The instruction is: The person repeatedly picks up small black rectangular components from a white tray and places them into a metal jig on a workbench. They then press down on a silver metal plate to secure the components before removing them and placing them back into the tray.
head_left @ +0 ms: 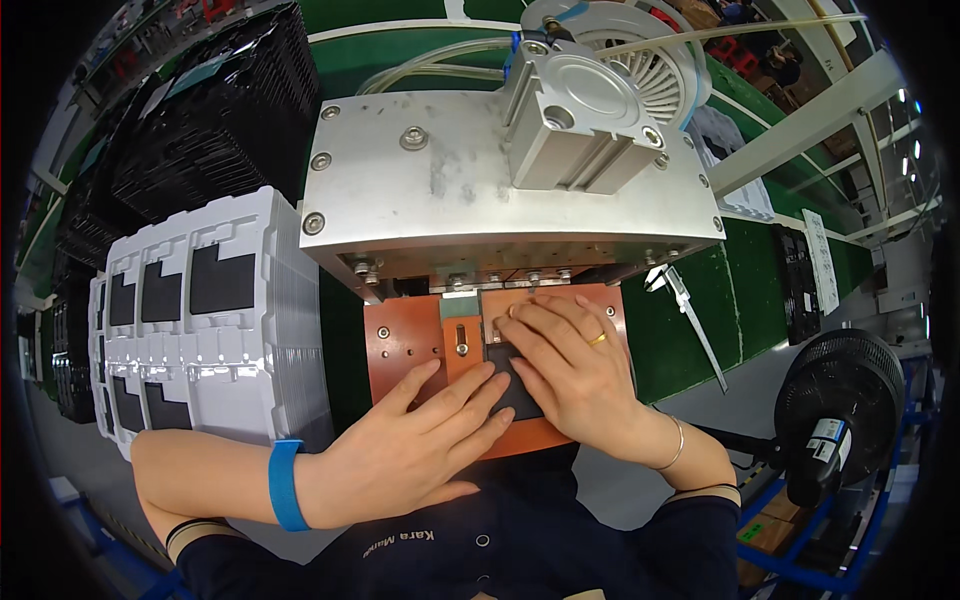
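An orange-red fixture plate [402, 348] lies in front of me below a metal press [420, 190]. On it rests a thin dark grey sheet [522, 402], partly covered by my hands. My left hand [405, 450] has its fingers stretched out, their tips at the sheet's left edge and the narrow orange block [462, 350]. Over the sheet's right part and the plate behind it, my right hand [570, 365] bends its fingers downward. Its thumb and index finger are apart. What lies under the right palm is hidden.
At left stands a stack of white trays [240, 370] with dark pieces in the top one, with black trays [215, 130] behind. A caliper [690, 320] lies on the green table [745, 275] at right. A black fan [840, 400] stands at the lower right.
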`<state>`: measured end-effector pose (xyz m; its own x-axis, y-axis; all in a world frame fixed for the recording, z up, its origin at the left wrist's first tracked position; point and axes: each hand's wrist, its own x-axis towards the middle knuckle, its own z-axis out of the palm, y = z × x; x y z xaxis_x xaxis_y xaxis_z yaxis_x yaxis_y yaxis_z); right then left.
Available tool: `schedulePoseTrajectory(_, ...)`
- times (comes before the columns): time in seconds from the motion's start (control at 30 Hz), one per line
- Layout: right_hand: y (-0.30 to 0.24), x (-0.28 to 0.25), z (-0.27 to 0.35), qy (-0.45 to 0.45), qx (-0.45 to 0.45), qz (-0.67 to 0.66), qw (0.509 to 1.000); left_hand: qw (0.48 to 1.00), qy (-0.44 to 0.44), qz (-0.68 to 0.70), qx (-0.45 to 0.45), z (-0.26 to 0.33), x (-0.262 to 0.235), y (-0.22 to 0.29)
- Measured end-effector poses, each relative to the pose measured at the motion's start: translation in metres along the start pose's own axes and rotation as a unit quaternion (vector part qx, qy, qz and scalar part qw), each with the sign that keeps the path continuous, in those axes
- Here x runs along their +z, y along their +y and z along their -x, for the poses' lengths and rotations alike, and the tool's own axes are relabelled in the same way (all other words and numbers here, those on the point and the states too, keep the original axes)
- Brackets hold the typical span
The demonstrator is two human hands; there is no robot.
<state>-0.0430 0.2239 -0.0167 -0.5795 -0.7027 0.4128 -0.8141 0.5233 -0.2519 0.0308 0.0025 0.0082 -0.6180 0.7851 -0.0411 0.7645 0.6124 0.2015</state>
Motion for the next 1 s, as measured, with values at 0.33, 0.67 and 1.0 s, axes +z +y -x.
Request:
schedulePoseTrajectory(0.33,0.004,0.006,0.003,0.026,-0.014,0.004,1.000,1.000,0.013,0.000,0.006,-0.001,-0.001,-0.004)
schedulePoseTrajectory(0.67,0.007,-0.026,0.042,-0.032,0.040,-0.108,0.993,1.000,0.012,0.020,0.011,-0.002,-0.002,-0.005)
schedulePoseTrajectory(1.0,0.031,-0.016,0.017,-0.011,0.026,-0.124,0.992,0.995,0.057,0.078,-0.023,-0.012,-0.002,-0.032)
